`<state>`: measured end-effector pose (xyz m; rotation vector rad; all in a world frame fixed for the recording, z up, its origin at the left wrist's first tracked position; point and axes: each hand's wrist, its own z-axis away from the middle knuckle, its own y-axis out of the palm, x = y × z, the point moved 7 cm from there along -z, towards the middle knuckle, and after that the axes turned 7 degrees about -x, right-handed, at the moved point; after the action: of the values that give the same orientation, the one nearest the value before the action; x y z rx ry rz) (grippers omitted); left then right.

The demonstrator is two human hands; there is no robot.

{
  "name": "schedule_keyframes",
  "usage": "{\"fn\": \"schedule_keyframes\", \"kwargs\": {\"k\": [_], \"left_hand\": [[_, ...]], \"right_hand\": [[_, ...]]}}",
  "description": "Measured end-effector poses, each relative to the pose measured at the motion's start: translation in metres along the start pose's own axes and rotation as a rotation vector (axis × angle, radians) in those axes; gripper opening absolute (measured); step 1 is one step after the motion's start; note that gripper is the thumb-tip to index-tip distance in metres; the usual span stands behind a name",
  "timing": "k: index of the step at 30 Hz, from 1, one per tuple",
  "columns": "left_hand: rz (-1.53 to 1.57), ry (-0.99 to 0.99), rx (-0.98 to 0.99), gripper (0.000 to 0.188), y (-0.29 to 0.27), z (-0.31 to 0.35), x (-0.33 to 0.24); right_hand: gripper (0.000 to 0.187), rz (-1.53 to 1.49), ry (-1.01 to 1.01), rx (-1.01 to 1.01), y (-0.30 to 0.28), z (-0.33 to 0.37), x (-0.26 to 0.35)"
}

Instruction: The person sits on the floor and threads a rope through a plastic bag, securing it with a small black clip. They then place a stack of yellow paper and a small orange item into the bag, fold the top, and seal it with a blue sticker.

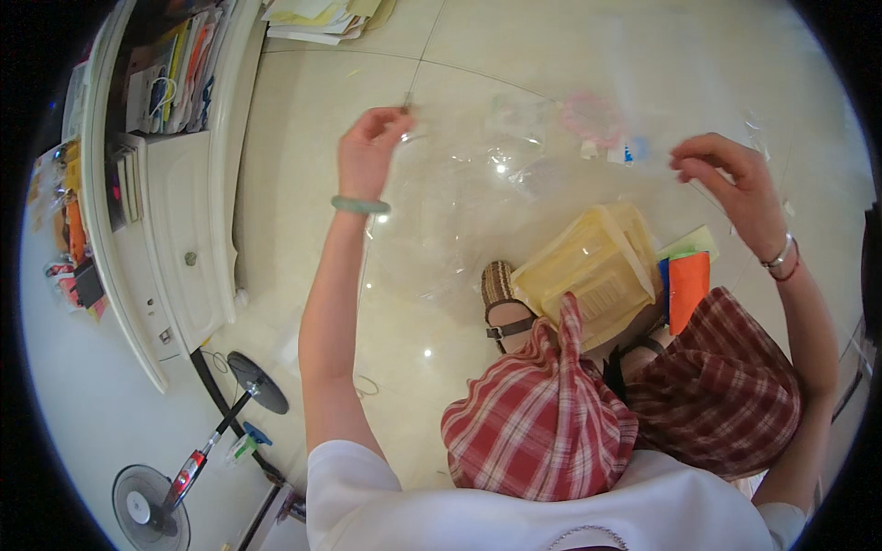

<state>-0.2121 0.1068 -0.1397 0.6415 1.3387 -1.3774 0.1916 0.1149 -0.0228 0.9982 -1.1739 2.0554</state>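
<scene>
My left hand [370, 138] is raised over the tiled floor, fingers pinched, with a small dark bit showing at the tips, too blurred to name. Across from it, my right hand [730, 179] has thumb and fingers drawn together; what they hold, if anything, does not show. Thin, crumpled clear plastic [459, 207] shines on the floor between the hands. Beyond it are a blurred pink ring-shaped thing [590, 119] and a small blue-and-white piece [632, 151]. Between my feet stands a translucent yellow bag [588, 275], with an orange packet [689, 286] to its right.
A white cabinet [175, 207] with shelved books and folders [184, 78] runs along the left. A standing fan [147, 510] is at the lower left. Stacked papers [326, 20] lie at the far edge. Red plaid cloth [542, 413] covers my knees.
</scene>
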Motion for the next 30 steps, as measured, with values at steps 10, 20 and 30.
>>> {"fn": "schedule_keyframes", "kwargs": {"k": [10, 20, 30], "left_hand": [[0.56, -0.24, 0.588, 0.014, 0.157, 0.114, -0.13], [0.655, -0.365, 0.65, 0.021, 0.186, 0.134, -0.129], [0.608, -0.354, 0.841, 0.028, 0.195, 0.142, -0.14]], "right_hand": [[0.014, -0.186, -0.136, -0.005, 0.017, -0.003, 0.042], [0.014, -0.388, -0.023, -0.019, 0.013, 0.013, 0.017], [0.014, -0.505, 0.069, 0.101, 0.021, 0.02, 0.005]]}}
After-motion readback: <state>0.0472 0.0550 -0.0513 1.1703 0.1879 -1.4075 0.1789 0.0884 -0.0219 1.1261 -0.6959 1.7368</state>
